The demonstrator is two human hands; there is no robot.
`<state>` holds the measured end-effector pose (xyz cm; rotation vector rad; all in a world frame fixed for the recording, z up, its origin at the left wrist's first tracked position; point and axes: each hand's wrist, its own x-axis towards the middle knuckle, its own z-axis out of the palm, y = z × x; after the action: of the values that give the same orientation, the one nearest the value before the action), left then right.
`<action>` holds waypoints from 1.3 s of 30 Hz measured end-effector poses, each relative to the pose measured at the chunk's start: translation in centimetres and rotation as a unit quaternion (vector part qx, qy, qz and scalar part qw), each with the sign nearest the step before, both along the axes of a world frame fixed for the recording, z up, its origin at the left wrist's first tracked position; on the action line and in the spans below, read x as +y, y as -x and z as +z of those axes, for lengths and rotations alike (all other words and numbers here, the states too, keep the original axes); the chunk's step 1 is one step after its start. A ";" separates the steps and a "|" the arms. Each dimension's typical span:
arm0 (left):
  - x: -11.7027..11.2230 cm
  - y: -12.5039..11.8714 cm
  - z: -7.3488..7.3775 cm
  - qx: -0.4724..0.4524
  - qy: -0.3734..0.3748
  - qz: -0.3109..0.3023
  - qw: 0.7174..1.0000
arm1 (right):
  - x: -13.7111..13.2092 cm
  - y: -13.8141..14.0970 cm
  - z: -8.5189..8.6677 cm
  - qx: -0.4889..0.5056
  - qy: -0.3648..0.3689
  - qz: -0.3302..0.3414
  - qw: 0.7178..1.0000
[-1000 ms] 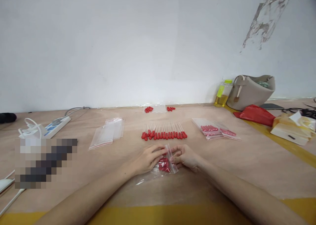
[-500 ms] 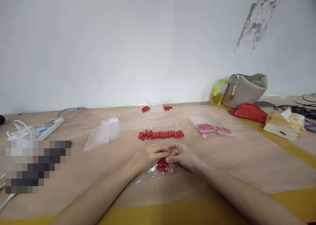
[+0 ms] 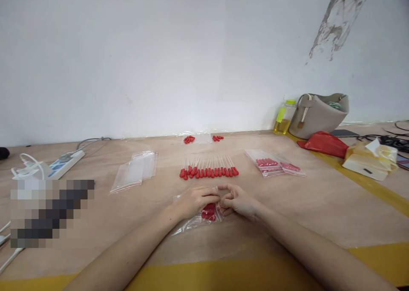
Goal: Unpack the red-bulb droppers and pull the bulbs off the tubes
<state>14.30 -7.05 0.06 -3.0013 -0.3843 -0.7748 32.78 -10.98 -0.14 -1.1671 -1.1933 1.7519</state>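
Note:
A clear zip bag (image 3: 195, 221) with red-capped droppers inside lies on the table in front of me. My left hand (image 3: 194, 201) and my right hand (image 3: 237, 201) meet over its top edge, fingers pinched closed on the bag's mouth. Just beyond them a row of loose droppers with red bulbs (image 3: 209, 169) lies side by side. A stack of empty zip bags (image 3: 136, 171) lies to the left. Filled bags (image 3: 274, 165) lie to the right.
Small heaps of red caps (image 3: 202, 138) sit near the wall. A power strip (image 3: 62, 162) with cables is at the left. At the right stand a yellow bottle (image 3: 283, 117), a grey handbag (image 3: 321, 113), a red bag (image 3: 323, 144) and a tissue pack (image 3: 369, 159).
Both hands have slid along the bag's top edge and drawn closer together; the bag has shifted slightly left under them. The camera view moved a little.

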 end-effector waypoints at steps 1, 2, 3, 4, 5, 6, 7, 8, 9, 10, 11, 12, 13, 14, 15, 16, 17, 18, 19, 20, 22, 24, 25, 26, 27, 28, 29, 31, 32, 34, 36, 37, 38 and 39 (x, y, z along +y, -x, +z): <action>0.0 0.0 -0.1 -0.001 0.003 0.000 1.000 | 0.0 0.0 0.0 -0.004 0.000 0.000 1.000; 0.0 0.0 -0.1 0.000 0.006 0.000 1.000 | 0.0 0.0 0.1 -0.008 0.000 -0.001 1.000; 0.0 0.0 -0.2 0.002 0.009 0.000 1.000 | 0.0 0.0 0.1 -0.012 -0.002 -0.003 1.000; 0.0 0.0 -0.2 0.005 0.012 0.001 1.000 | 0.0 0.0 0.1 -0.017 -0.003 -0.006 1.000; 0.0 -0.1 -0.1 0.009 0.014 0.004 1.000 | 0.0 0.0 0.1 -0.021 -0.005 -0.008 1.000; 0.0 -0.1 0.0 0.012 0.016 0.006 1.000 | 0.0 -0.1 0.1 -0.024 -0.008 -0.006 1.000; -0.1 -0.2 0.1 0.015 0.018 0.009 1.000 | 0.0 -0.1 0.0 -0.024 -0.014 -0.002 1.000; -0.2 -0.3 0.2 0.020 0.020 0.012 1.000 | 0.0 -0.2 -0.1 -0.024 -0.024 0.004 0.999; -0.2 -0.4 0.4 0.028 0.024 0.015 0.999 | 0.0 -0.2 -0.3 -0.026 -0.039 0.008 0.999; -0.3 -0.5 0.5 0.036 0.027 0.016 0.999 | 0.0 -0.2 -0.5 -0.029 -0.058 0.009 0.998; -0.3 -0.5 0.6 0.042 0.028 0.015 0.999 | 0.0 -0.2 -0.8 -0.035 -0.081 0.006 0.996; -0.3 -0.6 0.7 0.046 0.028 0.014 0.998 | 0.0 -0.2 -1.0 -0.045 -0.109 -0.002 0.993; -0.3 -0.6 0.7 0.048 0.027 0.012 0.998 | 0.0 -0.3 -1.3 -0.059 -0.146 -0.010 0.988; -0.2 -0.6 0.7 0.050 0.023 0.011 0.998 | 0.0 -0.3 -1.5 -0.080 -0.192 -0.013 0.978; -0.2 -0.6 0.6 0.050 0.018 0.013 0.999 | -0.1 -0.3 -1.7 -0.109 -0.250 -0.014 0.962; -0.1 -0.6 0.6 0.049 0.013 0.016 0.999 | -0.1 -0.4 -1.8 -0.145 -0.316 -0.010 0.938; -0.1 -0.5 0.5 0.048 0.010 0.019 0.999 | -0.1 -0.5 -1.9 -0.185 -0.383 -0.005 0.905; -0.1 -0.5 0.5 0.046 0.009 0.021 0.999 | -0.1 -0.7 -1.9 -0.222 -0.445 0.000 0.868; 0.0 -0.5 0.5 0.044 0.010 0.021 0.999 | -0.1 -0.8 -1.9 -0.252 -0.497 0.006 0.830; 0.0 -0.4 0.5 0.043 0.011 0.021 0.999 | -0.1 -0.9 -1.8 -0.274 -0.537 0.011 0.798; -0.1 -0.4 0.5 0.045 0.015 0.020 0.999 | 0.0 -1.1 -1.8 -0.299 -0.588 0.022 0.751; -0.1 -0.4 0.6 0.045 0.015 0.023 0.999 | 0.1 -1.2 -1.8 -0.311 -0.616 0.026 0.723; -0.1 -0.3 0.6 0.044 0.013 0.024 0.999 | 0.1 -1.2 -1.8 -0.316 -0.625 0.028 0.714; -0.1 -0.3 0.6 0.044 0.009 0.023 0.999 | 0.2 -1.2 -1.8 -0.320 -0.631 0.028 0.707; 0.0 -0.3 0.6 0.045 0.004 0.022 0.999 | 0.2 -1.2 -1.7 -0.322 -0.636 0.031 0.701; 0.0 -0.3 0.5 0.046 -0.002 0.020 0.999 | 0.3 -1.2 -1.7 -0.324 -0.640 0.035 0.696; 0.0 -0.3 0.5 0.048 -0.007 0.018 0.999 | 0.3 -1.2 -1.6 -0.326 -0.644 0.040 0.691; 0.1 -0.3 0.4 0.052 -0.013 0.016 0.998 | 0.3 -1.2 -1.4 -0.326 -0.652 0.049 0.683; 0.1 -0.3 0.4 0.051 -0.014 0.016 0.998 | 0.3 -1.2 -1.3 -0.325 -0.656 0.052 0.679; 0.1 -0.3 0.5 0.049 -0.013 0.014 0.999 | 0.2 -1.3 -1.1 -0.326 -0.657 0.058 0.677; -0.1 -0.2 0.7 0.041 -0.006 0.011 0.999 | 0.2 -1.3 -1.1 -0.331 -0.653 0.057 0.679; -0.1 -0.2 0.8 0.036 -0.001 0.007 0.999 | 0.1 -1.3 -1.1 -0.333 -0.652 0.053 0.680; -0.2 -0.2 0.9 0.031 0.006 0.002 1.000 | 0.1 -1.3 -1.2 -0.334 -0.650 0.047 0.681; -0.3 -0.1 1.0 0.027 0.013 -0.004 1.000 | 0.1 -1.3 -1.3 -0.334 -0.648 0.040 0.683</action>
<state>14.41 -7.33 1.11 -3.0421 -0.3838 -0.6943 34.04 -10.87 -1.40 -0.7430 -2.3033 0.0687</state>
